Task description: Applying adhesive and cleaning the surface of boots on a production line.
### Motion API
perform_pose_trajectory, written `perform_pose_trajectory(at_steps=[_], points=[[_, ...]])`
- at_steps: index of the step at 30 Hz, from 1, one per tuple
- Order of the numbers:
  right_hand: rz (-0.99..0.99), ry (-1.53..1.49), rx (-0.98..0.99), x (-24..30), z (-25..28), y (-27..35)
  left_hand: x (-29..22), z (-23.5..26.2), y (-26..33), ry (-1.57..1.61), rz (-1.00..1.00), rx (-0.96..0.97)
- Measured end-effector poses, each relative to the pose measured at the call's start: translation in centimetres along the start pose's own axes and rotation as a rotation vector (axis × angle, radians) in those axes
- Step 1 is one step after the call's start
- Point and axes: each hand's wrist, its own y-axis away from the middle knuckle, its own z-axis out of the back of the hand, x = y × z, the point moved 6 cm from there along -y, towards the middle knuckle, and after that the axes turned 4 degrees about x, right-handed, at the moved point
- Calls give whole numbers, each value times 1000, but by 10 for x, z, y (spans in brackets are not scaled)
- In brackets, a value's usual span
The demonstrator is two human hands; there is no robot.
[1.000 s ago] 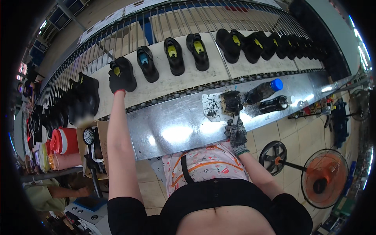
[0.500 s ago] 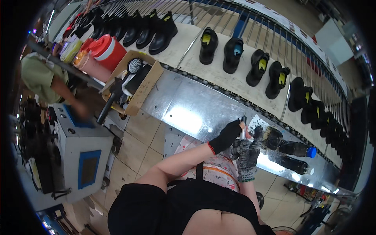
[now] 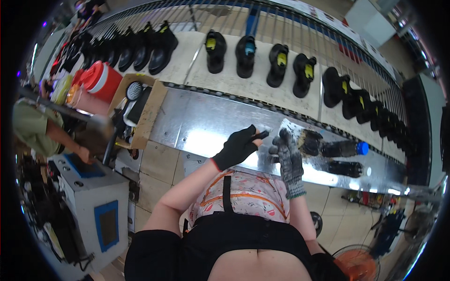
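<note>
My left hand (image 3: 236, 149) wears a black glove with bare fingertips. Its fingers close around a slim dark pen-like tool (image 3: 260, 135), held above the shiny metal worktable (image 3: 201, 117). To its right, my right hand (image 3: 290, 161), in a dirty grey knitted glove, has its fingers stretched out and apart. Those fingertips are by a white sheet (image 3: 287, 126) smeared with black, beside a black-stained lump (image 3: 310, 142). Two dark bottles lie farther right, one a bottle with a blue cap (image 3: 340, 149), the other a dark bottle (image 3: 346, 168) nearer me.
Several black boots (image 3: 280, 65) stand along the pale shelf (image 3: 187, 51) behind the table. At left are a cardboard box (image 3: 149, 112) of tools, a red jug (image 3: 101, 82) and a grey machine (image 3: 89, 187), with a co-worker's hand (image 3: 84, 154) over it. An orange fan (image 3: 358, 264) is lower right.
My left hand has drawn away leftward from my right hand with the tool; they were close together before. The view has shifted, and the co-worker's hand has moved over the machine's near part.
</note>
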Motion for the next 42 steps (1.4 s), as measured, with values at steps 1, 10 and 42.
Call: perform_pose_trajectory(at_steps=[1, 10, 42], points=[[146, 370, -13, 7, 8, -2, -2, -1, 7, -186, 64, 163], [181, 1084, 445, -23, -20, 5, -33, 16, 37, -556, -242, 339], [537, 1928, 238, 8, 27, -66, 133, 252, 77, -1117, 317, -332]])
